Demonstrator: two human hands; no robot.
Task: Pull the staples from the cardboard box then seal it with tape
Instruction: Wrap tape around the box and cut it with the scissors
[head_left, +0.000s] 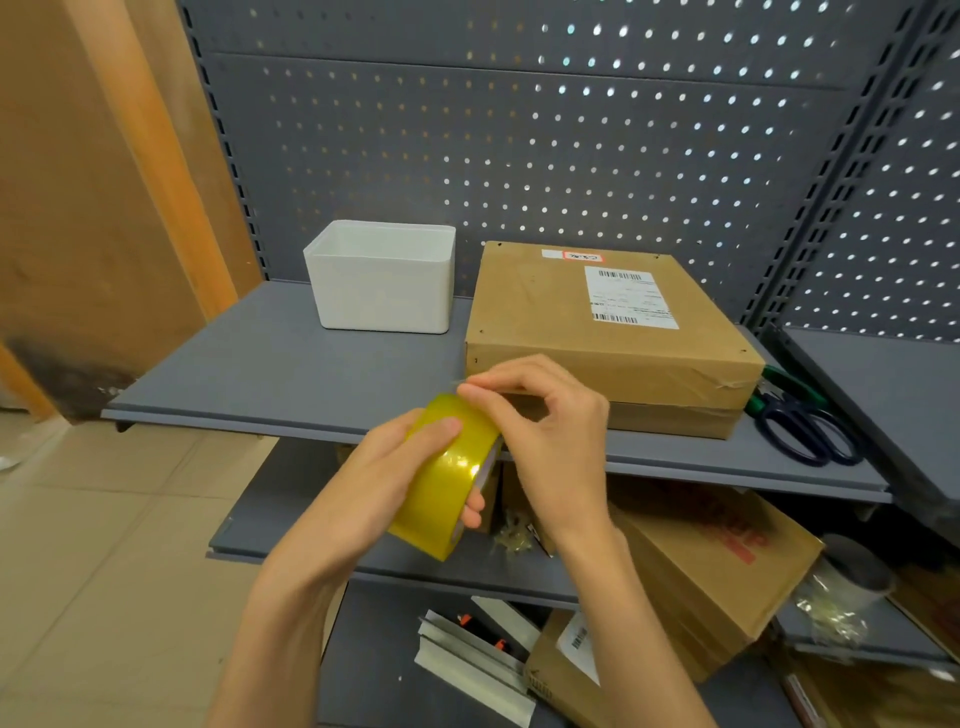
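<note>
A flat brown cardboard box (587, 317) with a white shipping label lies closed on the grey shelf (270, 364), small dark marks near its corners. In front of the shelf edge my left hand (379, 478) grips a roll of yellowish packing tape (447, 478), thumb on its outer face and fingers through the core. My right hand (540, 431) pinches the tape's loose end at the top of the roll, just before the box's near left corner.
A white plastic bin (382, 280) stands left of the box. Dark-handled scissors (810, 431) and green-handled pliers (789, 384) lie right of it. Lower shelves hold more cardboard boxes (711, 571), tape scraps and white strips. A perforated grey back panel (519, 130) rises behind.
</note>
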